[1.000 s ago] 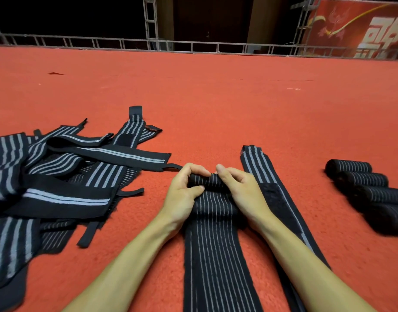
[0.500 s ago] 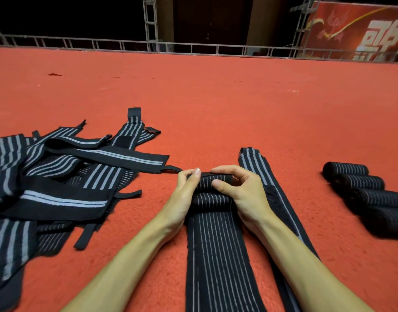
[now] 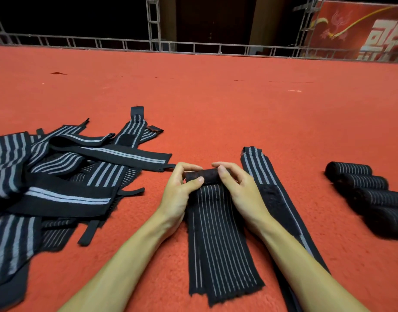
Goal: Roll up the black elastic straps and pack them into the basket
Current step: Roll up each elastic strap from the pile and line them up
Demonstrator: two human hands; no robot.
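Note:
A black elastic strap with thin grey stripes (image 3: pixel 218 239) lies lengthwise on the red carpet in front of me, its far end wound into a small roll (image 3: pixel 202 176). My left hand (image 3: pixel 178 192) grips the roll's left end, thumb on top. My right hand (image 3: pixel 238 190) pinches the right end with curled fingers. A second flat strap (image 3: pixel 274 199) lies just right of my right hand. Several rolled straps (image 3: pixel 368 194) sit in a row at the right. No basket is in view.
A loose heap of unrolled striped straps (image 3: pixel 58 176) covers the carpet at the left. The red carpet (image 3: pixel 216 104) stretches far ahead to a metal railing (image 3: pixel 193 47). A red banner (image 3: pixel 362 30) hangs at the back right.
The roll at the strap's far end has grown thicker and both hands have shifted their fingers round it. The flat part of the strap has been pulled toward the roll, so its near end now shows.

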